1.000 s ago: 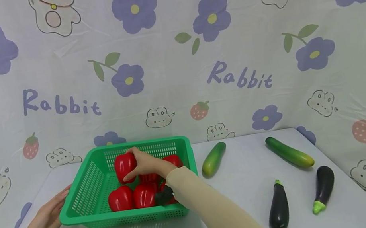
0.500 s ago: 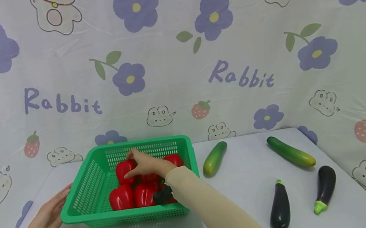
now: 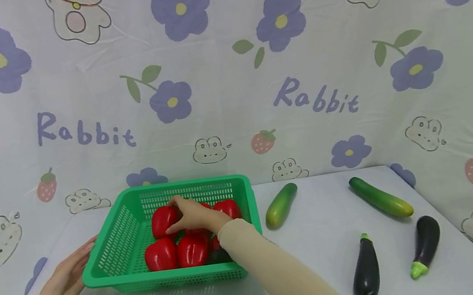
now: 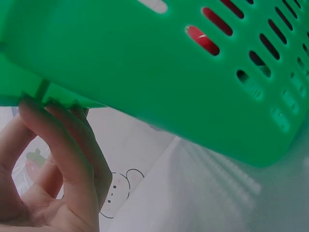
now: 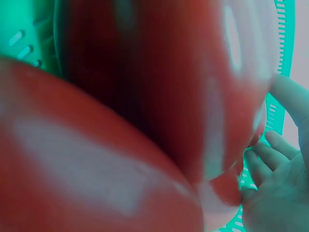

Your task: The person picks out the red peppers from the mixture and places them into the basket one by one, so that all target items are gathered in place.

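Observation:
Several glossy red bell peppers sit in a green slotted plastic basket (image 3: 163, 273). My right hand (image 3: 194, 216) reaches into the basket and holds the back-left bell pepper (image 3: 163, 222) between thumb and fingers. In front of it lie two more bell peppers (image 3: 160, 254); another bell pepper (image 3: 228, 208) is by the right wall, and others are partly hidden by my arm. In the right wrist view, large blurred peppers (image 5: 164, 96) cover most of the picture. My left hand (image 3: 62, 280) grips the basket's left rim, its bent fingertips (image 4: 53, 104) against the underside in the left wrist view.
Right of the basket, a green cucumber (image 3: 281, 206) lies on the white table (image 3: 317, 238). Farther right are another cucumber (image 3: 381, 197) and two dark eggplants, one nearer the front (image 3: 365, 269) and one by the right edge (image 3: 424, 245). A patterned cloth (image 3: 223, 66) hangs behind.
My right hand has lowered the bell pepper onto the basket's floor at the back left. My left hand stays on the rim. The whole head view has shifted slightly.

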The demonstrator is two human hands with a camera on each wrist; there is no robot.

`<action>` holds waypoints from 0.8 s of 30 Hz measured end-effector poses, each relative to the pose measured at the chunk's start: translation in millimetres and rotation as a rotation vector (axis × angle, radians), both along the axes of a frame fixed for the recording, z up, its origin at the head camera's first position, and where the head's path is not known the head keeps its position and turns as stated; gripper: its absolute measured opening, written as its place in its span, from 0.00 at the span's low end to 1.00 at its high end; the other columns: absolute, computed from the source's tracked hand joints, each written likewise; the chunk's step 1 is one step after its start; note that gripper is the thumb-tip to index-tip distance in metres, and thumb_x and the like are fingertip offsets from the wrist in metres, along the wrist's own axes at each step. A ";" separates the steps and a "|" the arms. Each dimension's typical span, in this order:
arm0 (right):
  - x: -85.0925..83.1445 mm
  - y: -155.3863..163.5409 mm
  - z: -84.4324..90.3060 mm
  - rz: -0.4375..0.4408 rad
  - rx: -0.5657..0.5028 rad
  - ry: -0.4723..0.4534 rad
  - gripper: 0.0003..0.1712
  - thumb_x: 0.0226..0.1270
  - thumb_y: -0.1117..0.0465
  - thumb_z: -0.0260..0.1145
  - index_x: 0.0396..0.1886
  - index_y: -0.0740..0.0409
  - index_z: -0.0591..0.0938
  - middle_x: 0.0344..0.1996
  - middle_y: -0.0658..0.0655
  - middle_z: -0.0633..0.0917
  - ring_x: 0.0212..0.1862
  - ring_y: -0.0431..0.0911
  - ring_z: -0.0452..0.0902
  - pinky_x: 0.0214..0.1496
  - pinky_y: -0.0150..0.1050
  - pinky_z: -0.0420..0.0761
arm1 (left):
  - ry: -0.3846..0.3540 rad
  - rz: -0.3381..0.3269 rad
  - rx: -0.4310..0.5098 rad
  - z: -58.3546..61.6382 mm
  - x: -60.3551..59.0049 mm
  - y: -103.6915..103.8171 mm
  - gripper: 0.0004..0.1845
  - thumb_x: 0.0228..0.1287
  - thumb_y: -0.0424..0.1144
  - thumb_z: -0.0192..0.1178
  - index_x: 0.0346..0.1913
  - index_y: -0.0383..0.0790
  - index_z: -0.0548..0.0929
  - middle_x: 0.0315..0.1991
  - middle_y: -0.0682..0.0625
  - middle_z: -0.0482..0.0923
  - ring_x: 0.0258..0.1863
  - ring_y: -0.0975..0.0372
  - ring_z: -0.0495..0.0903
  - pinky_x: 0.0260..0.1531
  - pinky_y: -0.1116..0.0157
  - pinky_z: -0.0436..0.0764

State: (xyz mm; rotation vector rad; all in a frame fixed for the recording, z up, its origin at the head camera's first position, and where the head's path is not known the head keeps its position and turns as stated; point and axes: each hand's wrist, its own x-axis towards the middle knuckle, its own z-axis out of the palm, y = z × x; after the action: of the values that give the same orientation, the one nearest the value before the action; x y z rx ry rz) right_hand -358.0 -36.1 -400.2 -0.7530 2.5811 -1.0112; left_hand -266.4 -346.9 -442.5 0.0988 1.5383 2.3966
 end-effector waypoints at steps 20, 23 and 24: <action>2.3 9.9 37.5 -0.042 -0.075 0.233 0.43 0.58 0.46 0.63 0.70 0.47 0.54 0.68 0.50 0.62 0.70 0.44 0.55 0.71 0.46 0.54 | 0.011 -0.012 0.008 -0.5 -1.6 -1.3 0.18 0.72 0.36 0.39 0.48 0.53 0.81 0.44 0.58 0.82 0.43 0.67 0.81 0.42 0.67 0.81; 4.2 17.4 44.7 -0.049 -0.045 0.264 0.43 0.60 0.45 0.61 0.70 0.48 0.53 0.69 0.49 0.61 0.70 0.45 0.54 0.72 0.46 0.53 | 0.009 -0.007 0.008 0.0 -1.7 -0.7 0.18 0.72 0.36 0.40 0.48 0.53 0.81 0.44 0.58 0.82 0.43 0.66 0.82 0.41 0.67 0.81; 4.7 20.4 47.1 -0.053 -0.036 0.273 0.43 0.60 0.45 0.61 0.70 0.49 0.53 0.69 0.49 0.60 0.71 0.45 0.53 0.72 0.45 0.51 | 0.008 -0.004 0.003 0.4 -1.7 -0.3 0.18 0.72 0.36 0.40 0.48 0.53 0.81 0.44 0.58 0.82 0.43 0.66 0.82 0.41 0.67 0.81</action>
State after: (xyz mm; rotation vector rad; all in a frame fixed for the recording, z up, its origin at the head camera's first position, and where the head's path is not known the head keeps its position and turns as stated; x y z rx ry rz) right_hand -353.3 -15.7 -353.1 -0.8915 2.8334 -1.0368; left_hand -268.2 -347.2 -442.2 0.1122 1.5371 2.3978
